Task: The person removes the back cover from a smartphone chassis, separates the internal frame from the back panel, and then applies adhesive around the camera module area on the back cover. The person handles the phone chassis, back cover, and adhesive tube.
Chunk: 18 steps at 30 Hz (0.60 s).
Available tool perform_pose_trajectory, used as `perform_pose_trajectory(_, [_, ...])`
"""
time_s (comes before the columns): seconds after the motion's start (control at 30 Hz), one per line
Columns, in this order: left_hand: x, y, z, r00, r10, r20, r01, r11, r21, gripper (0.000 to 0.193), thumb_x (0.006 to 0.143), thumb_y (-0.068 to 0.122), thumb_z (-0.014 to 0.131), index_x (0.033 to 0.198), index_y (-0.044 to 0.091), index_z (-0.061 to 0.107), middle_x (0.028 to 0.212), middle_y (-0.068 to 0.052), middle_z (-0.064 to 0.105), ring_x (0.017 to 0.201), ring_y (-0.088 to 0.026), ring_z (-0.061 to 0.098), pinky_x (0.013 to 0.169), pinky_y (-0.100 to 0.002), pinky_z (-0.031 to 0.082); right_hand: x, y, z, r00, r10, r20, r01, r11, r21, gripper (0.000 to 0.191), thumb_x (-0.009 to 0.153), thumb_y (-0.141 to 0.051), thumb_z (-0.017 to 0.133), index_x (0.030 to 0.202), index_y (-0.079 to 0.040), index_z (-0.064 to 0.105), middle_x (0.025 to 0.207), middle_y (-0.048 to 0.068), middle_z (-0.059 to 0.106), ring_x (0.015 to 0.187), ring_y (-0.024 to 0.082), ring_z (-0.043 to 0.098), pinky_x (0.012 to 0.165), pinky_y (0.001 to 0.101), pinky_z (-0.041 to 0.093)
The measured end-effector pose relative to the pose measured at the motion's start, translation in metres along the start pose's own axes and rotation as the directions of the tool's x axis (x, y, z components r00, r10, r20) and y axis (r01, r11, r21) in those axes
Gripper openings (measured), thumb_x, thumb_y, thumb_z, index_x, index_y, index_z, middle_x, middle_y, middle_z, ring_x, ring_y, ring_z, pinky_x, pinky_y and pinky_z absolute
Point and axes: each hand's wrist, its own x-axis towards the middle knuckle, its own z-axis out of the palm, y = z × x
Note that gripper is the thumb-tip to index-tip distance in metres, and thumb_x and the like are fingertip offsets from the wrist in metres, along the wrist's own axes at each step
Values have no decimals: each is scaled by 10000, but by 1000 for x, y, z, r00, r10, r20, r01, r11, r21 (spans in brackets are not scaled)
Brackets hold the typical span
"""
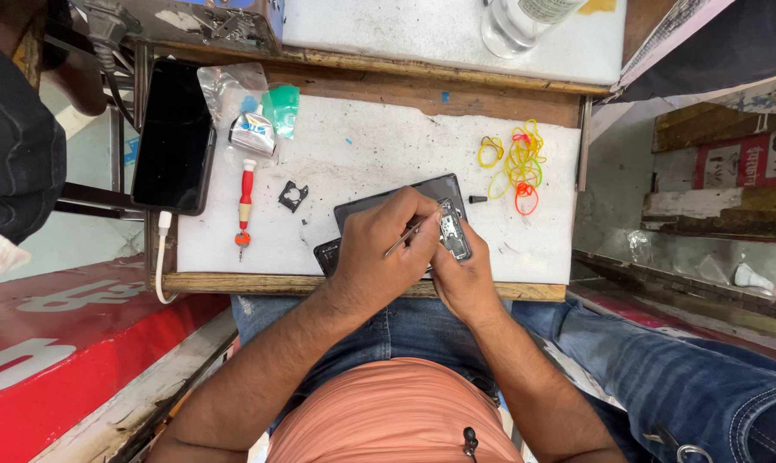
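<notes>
The left hand [379, 249] pinched thin metal tweezers [414, 233], tips aimed at an opened dark phone [451, 230] lying on the white bench [362, 154]. The right hand [465, 279] gripped the phone's near edge, steadying it. The phone showed its exposed grey innards, its black back panel [388, 199] lying beyond the left hand. A red screwdriver [246, 201] lay well left of both hands.

Your left hand [379, 249] hides most of the opened phone [444, 225]; the tweezers' [412, 233] tips are too small to make out. Beyond your hands, the bottle [525, 21] is cut off.
</notes>
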Motion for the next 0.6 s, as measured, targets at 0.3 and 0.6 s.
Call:
perform_pose_trajectory(0.3, [1,2,0,998,24,-52,-24,1000,-5,90,961,59,698,973,27,614,839,-97,730,757,-196,764,642,-301,593,1,-9,11,1000,-10,-6,11,1000,21,327,1035,-10,626,1337,80,540,1114,83,635,979,129,615,856,280,530])
perform_pose_trajectory(0.6, [8,2,-6,998,60,23,-60,998,2,88,947,57,685,967,35,602,823,-92,725,739,-197,763,627,-317,602,3,-15,13,1000,-3,1,3,993,-122,335,999,-29,576,1314,77,539,1165,86,668,1028,128,642,904,269,542])
